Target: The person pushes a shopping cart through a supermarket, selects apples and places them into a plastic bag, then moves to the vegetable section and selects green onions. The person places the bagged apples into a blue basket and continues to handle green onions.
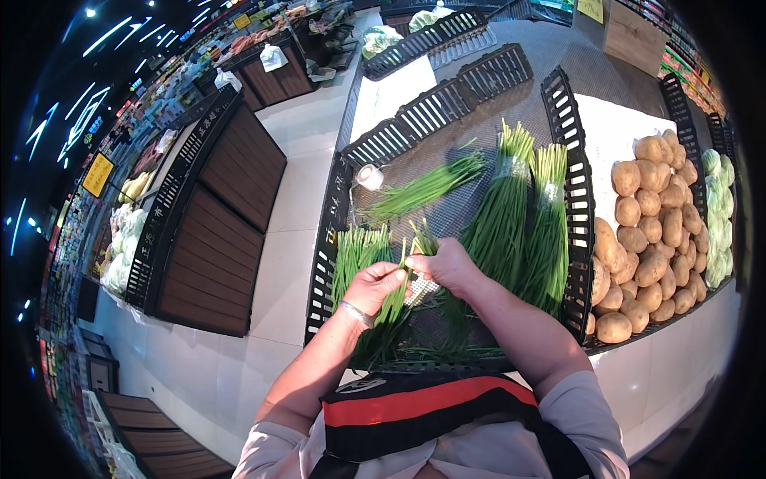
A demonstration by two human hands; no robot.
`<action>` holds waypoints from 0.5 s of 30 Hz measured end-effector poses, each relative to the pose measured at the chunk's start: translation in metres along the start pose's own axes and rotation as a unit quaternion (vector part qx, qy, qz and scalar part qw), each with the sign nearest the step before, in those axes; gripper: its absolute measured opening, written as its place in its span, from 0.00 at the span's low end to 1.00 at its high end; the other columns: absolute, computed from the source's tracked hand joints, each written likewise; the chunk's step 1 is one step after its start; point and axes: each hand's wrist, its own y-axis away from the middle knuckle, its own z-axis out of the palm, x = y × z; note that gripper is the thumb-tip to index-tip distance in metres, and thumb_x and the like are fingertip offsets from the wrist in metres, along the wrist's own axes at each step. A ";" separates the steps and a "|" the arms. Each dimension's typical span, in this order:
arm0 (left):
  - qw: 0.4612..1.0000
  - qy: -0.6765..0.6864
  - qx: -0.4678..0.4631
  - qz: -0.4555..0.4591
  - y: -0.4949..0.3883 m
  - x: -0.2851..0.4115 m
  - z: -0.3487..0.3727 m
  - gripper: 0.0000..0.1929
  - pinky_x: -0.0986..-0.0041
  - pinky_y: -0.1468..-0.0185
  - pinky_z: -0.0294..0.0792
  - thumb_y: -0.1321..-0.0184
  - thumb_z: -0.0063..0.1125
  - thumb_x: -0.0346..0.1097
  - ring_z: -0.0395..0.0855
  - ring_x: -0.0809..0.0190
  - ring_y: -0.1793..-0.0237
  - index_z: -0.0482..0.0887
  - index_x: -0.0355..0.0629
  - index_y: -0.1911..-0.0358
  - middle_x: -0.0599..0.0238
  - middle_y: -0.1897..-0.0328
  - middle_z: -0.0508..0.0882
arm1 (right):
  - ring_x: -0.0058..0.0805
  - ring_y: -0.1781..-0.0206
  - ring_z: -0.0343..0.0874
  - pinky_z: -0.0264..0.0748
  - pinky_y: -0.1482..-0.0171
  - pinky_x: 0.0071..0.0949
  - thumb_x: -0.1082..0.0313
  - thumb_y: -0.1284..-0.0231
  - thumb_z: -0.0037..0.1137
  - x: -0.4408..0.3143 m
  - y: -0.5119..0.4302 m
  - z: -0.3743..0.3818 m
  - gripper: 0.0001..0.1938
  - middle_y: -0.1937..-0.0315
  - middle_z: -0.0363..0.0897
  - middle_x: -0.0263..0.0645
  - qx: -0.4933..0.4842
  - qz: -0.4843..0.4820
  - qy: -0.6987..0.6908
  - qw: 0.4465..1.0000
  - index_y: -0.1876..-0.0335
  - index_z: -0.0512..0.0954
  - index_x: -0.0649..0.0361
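My left hand (374, 288), with a bracelet at the wrist, pinches a few green stalks between thumb and fingers. Close beside it, my right hand (440, 263) is closed around a small bunch of garlic chives (426, 239). Beneath both hands, chives lie in the black crate; a bundle of chives (362, 254) stands by its left wall. A loose heap of chives (428, 185) lies beyond my hands, beside a roll of white tape (370, 178). Two large bound bundles, a wider one (505, 197) and a narrower one (549, 221), lie to the right.
A black slatted divider (571, 209) separates the chives from piled potatoes (652, 239). Another slatted divider (440, 108) crosses beyond the loose chives. Wrapped green vegetables (718, 221) lie at the far right. A brown-panelled display stand (215, 239) is across the tiled aisle to the left.
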 end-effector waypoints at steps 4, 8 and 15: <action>1.000 -0.008 -0.001 -0.030 -0.005 0.004 -0.010 0.09 0.71 0.62 0.79 0.35 0.58 0.37 0.85 0.62 0.66 0.81 0.38 0.62 0.61 0.67 0.85 | 0.19 0.76 0.71 0.67 0.72 0.23 0.65 0.49 0.67 -0.002 0.000 -0.001 0.11 0.78 0.76 0.33 0.009 -0.035 0.079 0.996 0.67 0.80 0.65; 1.000 0.013 0.011 -0.011 -0.002 0.010 -0.001 0.08 0.74 0.65 0.77 0.35 0.58 0.35 0.85 0.62 0.70 0.80 0.38 0.61 0.62 0.68 0.85 | 0.18 0.75 0.71 0.69 0.70 0.24 0.65 0.48 0.66 0.000 -0.001 -0.008 0.11 0.78 0.76 0.32 -0.048 -0.043 0.043 0.997 0.69 0.80 0.66; 0.995 -0.092 -0.010 0.038 -0.002 0.012 -0.005 0.05 0.79 0.70 0.70 0.39 0.63 0.32 0.80 0.71 0.73 0.83 0.39 0.66 0.68 0.71 0.84 | 0.18 0.72 0.72 0.71 0.66 0.26 0.67 0.46 0.63 -0.001 0.001 -0.009 0.07 0.76 0.78 0.32 -0.009 -0.090 0.150 0.985 0.66 0.81 0.63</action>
